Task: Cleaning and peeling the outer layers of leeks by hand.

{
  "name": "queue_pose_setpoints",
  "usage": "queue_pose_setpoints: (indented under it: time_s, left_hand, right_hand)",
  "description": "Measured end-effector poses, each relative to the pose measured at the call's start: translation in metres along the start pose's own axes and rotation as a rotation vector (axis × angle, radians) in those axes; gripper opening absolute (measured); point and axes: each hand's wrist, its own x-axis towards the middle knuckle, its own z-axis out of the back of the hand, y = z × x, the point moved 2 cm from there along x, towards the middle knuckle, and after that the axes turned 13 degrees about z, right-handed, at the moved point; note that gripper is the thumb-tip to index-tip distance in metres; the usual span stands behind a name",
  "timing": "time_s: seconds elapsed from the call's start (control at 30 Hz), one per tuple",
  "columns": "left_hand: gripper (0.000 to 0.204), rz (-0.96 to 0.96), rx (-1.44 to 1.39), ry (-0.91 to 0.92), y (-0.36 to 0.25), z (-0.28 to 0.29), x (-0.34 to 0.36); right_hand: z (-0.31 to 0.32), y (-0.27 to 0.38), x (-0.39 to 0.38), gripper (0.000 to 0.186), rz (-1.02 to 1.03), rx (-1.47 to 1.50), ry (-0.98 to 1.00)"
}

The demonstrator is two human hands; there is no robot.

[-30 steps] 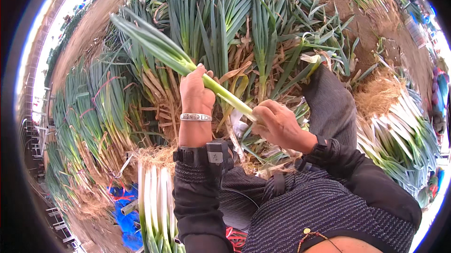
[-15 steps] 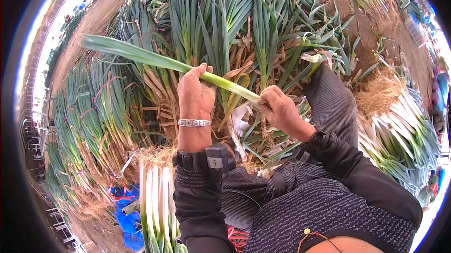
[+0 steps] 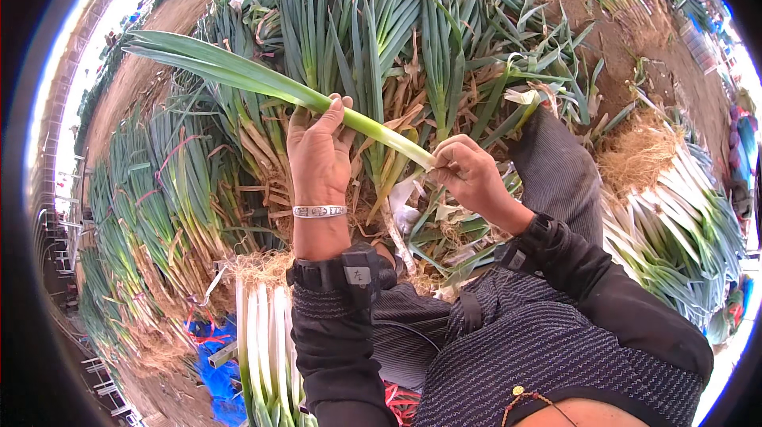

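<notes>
A single long green onion (image 3: 381, 135) lies slantwise across my two hands, its green leaves reaching to the upper left. My left hand (image 3: 317, 159) is around its middle, with the thumb on top and the other fingers partly hidden behind the stalk. At the pale root end, my right hand (image 3: 470, 177) pinches the stalk between thumb and fingers. Below the stalk, loose peeled leaves and dry husks (image 3: 456, 240) litter the ground. Beyond my hands lies a big heap of unpeeled green onions (image 3: 341, 22), with brown, dry outer leaves at their lower ends.
Clean white-stalked green onions (image 3: 266, 332) lie by my left forearm, roots pointing away. Another cleaned pile (image 3: 675, 213) is to the right, beside my knee (image 3: 559, 177). Tied bundles (image 3: 159, 197) line the left. Blue plastic (image 3: 222, 383) and red ties (image 3: 403, 399) lie near me.
My left hand has loosened from a closed grip, its thumb now lying over the stalk. The green onion's leafy end has risen a little. My right hand stays at the root end.
</notes>
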Motion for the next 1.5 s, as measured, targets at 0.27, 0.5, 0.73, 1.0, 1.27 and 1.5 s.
queue_pose_setpoints:
  time_s: [0.27, 0.5, 0.73, 1.0, 1.27, 1.5]
  left_hand:
    - [0.045, -0.162, -0.001, -0.094, -0.016, 0.002, 0.000]
    - [0.041, -0.368, -0.045, -0.035, -0.039, 0.021, 0.003]
    - [0.036, -0.535, -0.066, -0.055, -0.067, 0.033, -0.001]
    - [0.028, -0.673, -0.019, -0.104, -0.088, 0.041, -0.020]
    - [0.030, -0.379, -0.326, 0.164, -0.088, 0.048, -0.013]
    - [0.051, -0.254, -0.420, 0.561, -0.094, 0.052, -0.015]
  right_hand:
    - [0.021, 0.026, -0.001, 0.022, 0.182, 0.213, 0.130]
    - [0.026, 0.043, -0.018, 0.015, -0.241, 0.533, 0.282]
    - [0.041, 0.008, -0.069, 0.017, -0.144, -0.135, 0.743]
    - [0.043, -0.062, -0.119, 0.022, -0.071, -0.597, 1.066]
    - [-0.012, -0.019, -0.031, 0.052, -0.589, 0.735, 0.918]
    - [-0.042, 0.005, -0.030, 0.041, -0.951, 1.268, 0.402]
